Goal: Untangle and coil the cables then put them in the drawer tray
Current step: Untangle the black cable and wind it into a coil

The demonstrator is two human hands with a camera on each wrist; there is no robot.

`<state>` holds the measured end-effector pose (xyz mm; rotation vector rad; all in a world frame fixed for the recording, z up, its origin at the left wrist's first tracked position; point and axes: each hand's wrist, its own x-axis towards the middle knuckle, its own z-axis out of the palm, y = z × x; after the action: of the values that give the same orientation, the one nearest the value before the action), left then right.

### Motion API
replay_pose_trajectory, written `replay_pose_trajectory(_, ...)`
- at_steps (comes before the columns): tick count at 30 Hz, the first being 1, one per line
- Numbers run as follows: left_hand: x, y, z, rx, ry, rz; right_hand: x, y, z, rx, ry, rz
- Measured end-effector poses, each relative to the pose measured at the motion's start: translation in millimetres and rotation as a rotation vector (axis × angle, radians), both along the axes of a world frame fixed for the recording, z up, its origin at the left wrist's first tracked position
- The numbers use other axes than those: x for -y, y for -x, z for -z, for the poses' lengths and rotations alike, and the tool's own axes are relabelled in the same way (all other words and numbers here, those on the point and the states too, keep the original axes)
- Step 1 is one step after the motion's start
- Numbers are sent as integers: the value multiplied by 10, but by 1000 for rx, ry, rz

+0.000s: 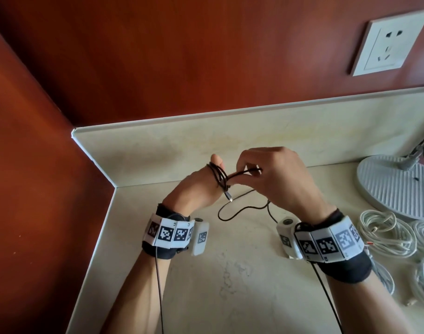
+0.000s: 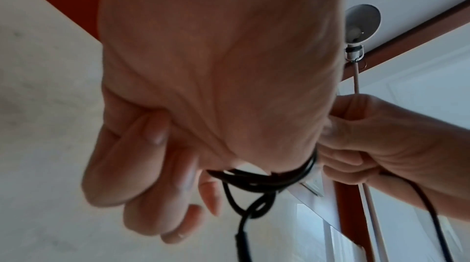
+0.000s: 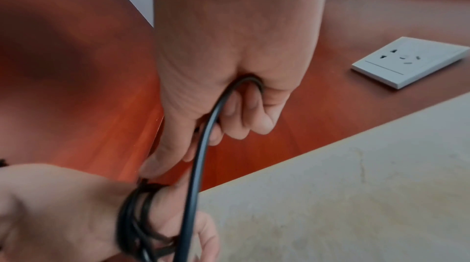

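White wall socket (image 1: 389, 43) on red-brown wall (image 1: 158, 56); ribbed lamp base (image 1: 396, 186) on pale countertop (image 1: 242, 285).

Black cable (image 1: 222, 175). White cables (image 1: 384, 233), coiled. Surface (image 1: 242, 273): cream, faint marbled mottling. Wall (image 1: 158, 56): red-brown. Socket plate (image 1: 387, 43): white. Lamp base (image 1: 396, 186): pale grey, fine ribbed stripes. Wrist bands (image 1: 172, 233): white, black square code patterns, over black cuffs.
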<state>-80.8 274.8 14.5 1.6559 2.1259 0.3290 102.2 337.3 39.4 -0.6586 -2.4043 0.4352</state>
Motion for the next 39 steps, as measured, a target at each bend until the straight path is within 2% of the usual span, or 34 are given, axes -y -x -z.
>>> replay_pose_trajectory(3, 68, -82, -42, 10, 28, 81, -53, -41, 13, 39, -7, 15)
replay_pose_trajectory(5, 114, -133, -113, 74, 57, 121, -99, -79, 17, 12, 32, 36)
replay_pose_trajectory(8, 179, -215, -227, 196, 112, 277, -181, -130, 38, -91, 197, -5)
replay_pose_trajectory(11, 220, -260, -286, 266, 122, 411, -263, -118, 128, -217, 459, -199)
replay_pose_trajectory(14, 237, -204, -289, 301, 174, 497, -292, -86, 178, -197, 645, -427)
replay_pose_trajectory(19, 305, -189, -389, 330, 67, 462, -286, -34, 253, -310, 806, -503)
replay_pose_trajectory(24, 365, -193, -439, 237, -6, 443, -287, 96, 378, -439, 927, -384)
replay_pose_trajectory(27, 386, -188, -409, 273, -64, 433, -304, 118, 429, -491, 940, -331)
replay_pose_trajectory(30, 388, -164, -427, 270, -162, 465, -264, 161, 409, -516, 846, -232)
replay_pose_trajectory(35, 397, -147, -437, 270, -218, 543, -257, 158, 445, -520, 853, -392)
replay_pose_trajectory(39, 357, -208, -461, 282, -351, 512, -239, 251, 542, -563, 834, -284)
